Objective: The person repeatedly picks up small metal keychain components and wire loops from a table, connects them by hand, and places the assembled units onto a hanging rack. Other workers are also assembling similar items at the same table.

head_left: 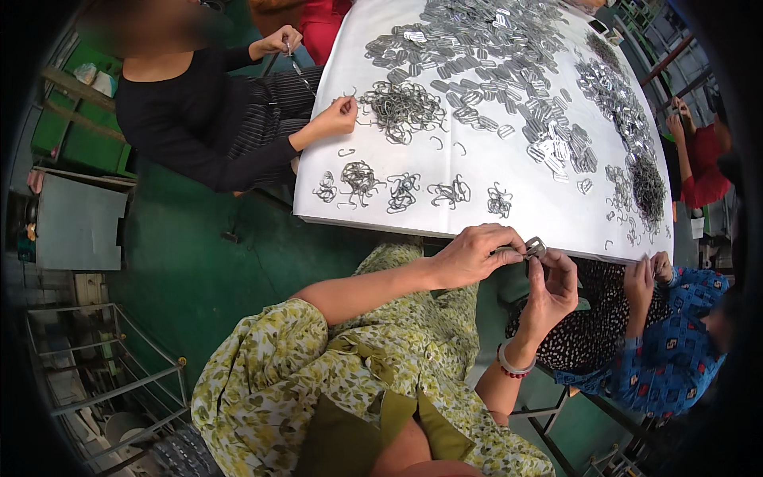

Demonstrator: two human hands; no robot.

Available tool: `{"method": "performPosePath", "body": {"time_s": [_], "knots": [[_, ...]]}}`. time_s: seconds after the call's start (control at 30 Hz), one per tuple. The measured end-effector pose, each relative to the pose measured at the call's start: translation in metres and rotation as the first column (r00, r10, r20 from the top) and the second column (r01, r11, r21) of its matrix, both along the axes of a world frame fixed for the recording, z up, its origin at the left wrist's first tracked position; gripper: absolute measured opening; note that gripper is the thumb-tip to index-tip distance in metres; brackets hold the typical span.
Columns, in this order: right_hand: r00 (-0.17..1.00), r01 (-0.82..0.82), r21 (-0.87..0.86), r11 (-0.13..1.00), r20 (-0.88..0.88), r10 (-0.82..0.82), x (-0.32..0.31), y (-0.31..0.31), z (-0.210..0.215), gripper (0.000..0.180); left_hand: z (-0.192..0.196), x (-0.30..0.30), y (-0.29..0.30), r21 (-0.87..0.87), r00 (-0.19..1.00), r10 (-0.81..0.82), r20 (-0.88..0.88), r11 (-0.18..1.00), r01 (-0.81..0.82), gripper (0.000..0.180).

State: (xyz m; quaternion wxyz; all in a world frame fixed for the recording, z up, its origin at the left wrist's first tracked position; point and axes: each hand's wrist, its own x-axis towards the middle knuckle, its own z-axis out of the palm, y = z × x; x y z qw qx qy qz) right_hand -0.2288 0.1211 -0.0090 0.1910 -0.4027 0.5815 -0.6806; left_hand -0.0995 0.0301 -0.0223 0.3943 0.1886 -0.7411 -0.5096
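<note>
Just off the table's near edge, both my hands meet around a small silver slotted metal buckle (536, 247). My right hand (552, 296), with a white bangle and a red beaded bracelet at its wrist, pinches the buckle between thumb and fingers. My left hand (481, 253) reaches in from the left, its thumb and fingertips closed at the buckle's side. Whatever small piece sits between those fingertips is too small to make out. Closest to my hands on the table lies a little heap of bent wire hooks (499, 201).
The white table (334, 187) carries several hook heaps, a larger hook pile (404, 111) and a wide spread of slotted metal plates (477, 60). A co-worker in black (191, 119) sits left, another in blue (675, 342) right. A metal rack (111, 381) stands lower left.
</note>
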Motion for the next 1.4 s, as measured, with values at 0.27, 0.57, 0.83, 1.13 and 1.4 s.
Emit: {"method": "performPosePath", "body": {"time_s": [0.27,0.57,0.83,1.13,1.4], "knots": [[0.964,0.259,-0.035,0.965,0.076,-0.255,0.026,-0.007,-0.009,0.023,-0.007,0.001,0.002,-0.200,0.990,0.139,0.034,0.971,-0.130,0.011],[0.944,0.300,-0.100,0.949,0.172,-0.281,0.029,-0.013,-0.019,0.020,-0.023,0.002,0.004,-0.158,0.988,0.128,0.082,0.981,-0.114,0.011],[0.923,0.199,-0.078,0.977,0.350,-0.161,0.025,-0.016,-0.019,0.024,-0.048,0.027,-0.068,-0.134,0.930,0.341,0.138,0.937,-0.324,0.017],[0.942,0.156,-0.072,0.985,0.310,-0.127,0.028,-0.008,-0.018,0.023,-0.099,0.051,-0.244,-0.610,0.681,0.602,0.417,0.741,-0.281,0.012],[0.937,0.214,-0.074,0.974,0.296,-0.184,0.022,0.004,-0.013,0.023,-0.106,0.034,-0.274,-0.640,0.544,0.641,0.542,0.734,-0.227,0.015]]}}
